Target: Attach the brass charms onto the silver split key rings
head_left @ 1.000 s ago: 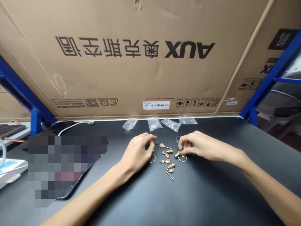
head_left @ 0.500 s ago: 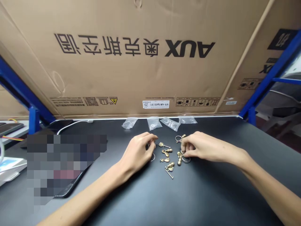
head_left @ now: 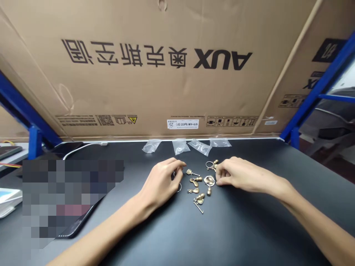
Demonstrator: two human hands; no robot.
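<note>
Several brass-coloured keychain charms lie on the dark tabletop between my hands, among them a gourd-shaped charm [head_left: 209, 191] hanging from a round key ring [head_left: 205, 180]. My right hand [head_left: 231, 171] has its fingers pinched together at the right edge of this ring. Just above those fingertips is another key ring [head_left: 208, 165] with small charms. My left hand [head_left: 163, 179] rests on the table with curled fingers, and part of a metal ring [head_left: 179, 187] shows under its thumb. Closest to it are a flat charm with a pin [head_left: 189, 172] and a small brass charm [head_left: 194, 190].
Small clear plastic bags [head_left: 181, 146] lie along the table's back edge. Behind them stands a large cardboard box [head_left: 155, 88], between blue metal struts [head_left: 295, 136]. A blurred-out device [head_left: 80, 218] and a white cable [head_left: 83, 147] are at the left.
The key ring by my right fingertips has shifted left and now lies flatter, with its gourd charm below it. My left hand has stayed nearly in place. The view has shifted slightly.
</note>
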